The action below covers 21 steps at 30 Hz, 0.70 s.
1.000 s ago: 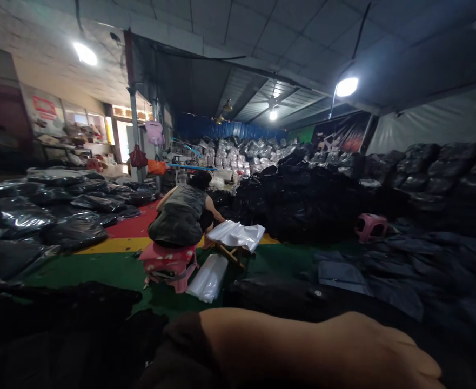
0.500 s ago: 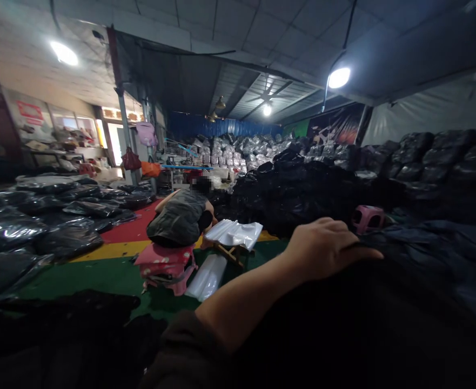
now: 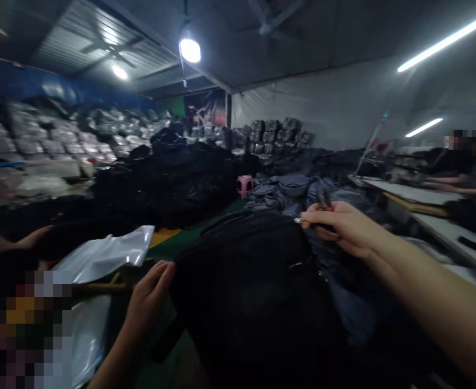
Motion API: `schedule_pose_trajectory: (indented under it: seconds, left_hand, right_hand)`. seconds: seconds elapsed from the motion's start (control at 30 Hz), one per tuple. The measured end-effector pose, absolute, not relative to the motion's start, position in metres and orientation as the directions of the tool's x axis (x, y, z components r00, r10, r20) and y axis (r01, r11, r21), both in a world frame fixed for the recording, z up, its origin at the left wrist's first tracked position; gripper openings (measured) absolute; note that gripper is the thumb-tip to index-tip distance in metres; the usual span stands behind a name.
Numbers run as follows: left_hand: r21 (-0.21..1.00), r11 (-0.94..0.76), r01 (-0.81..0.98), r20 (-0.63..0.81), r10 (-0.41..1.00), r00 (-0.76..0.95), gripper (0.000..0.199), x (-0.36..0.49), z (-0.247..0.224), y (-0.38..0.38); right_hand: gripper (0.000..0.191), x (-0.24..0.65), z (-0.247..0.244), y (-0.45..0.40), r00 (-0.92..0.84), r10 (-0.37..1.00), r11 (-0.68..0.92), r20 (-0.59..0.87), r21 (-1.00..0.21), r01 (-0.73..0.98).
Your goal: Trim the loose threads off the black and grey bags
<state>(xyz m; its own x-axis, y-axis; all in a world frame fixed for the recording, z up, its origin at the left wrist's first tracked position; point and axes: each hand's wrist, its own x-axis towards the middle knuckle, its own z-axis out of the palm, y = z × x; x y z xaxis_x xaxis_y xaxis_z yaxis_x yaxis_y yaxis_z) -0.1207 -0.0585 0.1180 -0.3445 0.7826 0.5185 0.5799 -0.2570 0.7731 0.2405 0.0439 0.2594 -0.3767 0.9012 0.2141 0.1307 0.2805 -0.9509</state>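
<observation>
A black bag [image 3: 246, 270] fills the lower middle of the head view, with zippers along its right side. My left hand [image 3: 153, 289] grips the bag's upper left edge, fingers closed on it. At the bag's upper right, my right hand [image 3: 335, 224] is closed, thumb and finger pinched at a small shiny piece by the bag's edge. A dark, slim object [image 3: 324, 199] sticks up from between the right hand's fingers; blur hides what it is.
Clear plastic bags [image 3: 112, 254] lie on a low stand at left, beside another person's arm [image 3: 2, 240]. Behind are a black heap [image 3: 173, 178], a pink stool [image 3: 245, 186] and bluish fabric [image 3: 286, 189]. At right, people sit by a long table [image 3: 408, 194].
The view has swung to the right. The black bag now shows between both hands; my right hand has come into view, pinching at its edge.
</observation>
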Motion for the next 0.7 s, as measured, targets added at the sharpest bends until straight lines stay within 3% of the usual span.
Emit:
schedule_pose_trajectory:
  seconds: [0.1, 0.23, 0.3, 0.43, 0.57, 0.7]
  left_hand:
    - [0.736, -0.197, 0.648, 0.479, 0.828, -0.292, 0.034, -0.13, 0.115, -0.045]
    - [0.385, -0.365, 0.847, 0.653, 0.757, 0.029, 0.038, -0.095, 0.159, -0.028]
    - [0.332, -0.483, 0.81, 0.558, 0.793, 0.245, 0.039, -0.063, 0.181, -0.021]
    - [0.282, -0.591, 0.755, 0.439, 0.78, 0.447, 0.026, -0.022, 0.199, -0.016]
    - [0.304, -0.593, 0.745, 0.413, 0.787, 0.458, 0.023, -0.034, 0.193, -0.013]
    - [0.328, -0.464, 0.823, 0.533, 0.81, 0.244, 0.021, -0.066, 0.187, -0.017]
  right_hand:
    - [0.019, 0.219, 0.252, 0.038, -0.469, 0.869, 0.234, 0.159, -0.966, 0.107]
    - [0.015, 0.19, 0.247, 0.021, -0.623, 0.771, 0.309, 0.13, -0.932, 0.188]
    - [0.016, 0.18, 0.246, 0.017, -0.685, 0.72, 0.36, 0.111, -0.904, 0.232]
    - [0.024, 0.172, 0.235, 0.022, -0.712, 0.697, 0.375, 0.087, -0.89, 0.258]
    - [0.024, 0.18, 0.208, 0.037, -0.697, 0.717, 0.3, 0.03, -0.915, 0.269]
    - [0.021, 0.199, 0.168, 0.05, -0.64, 0.766, 0.135, -0.067, -0.956, 0.261]
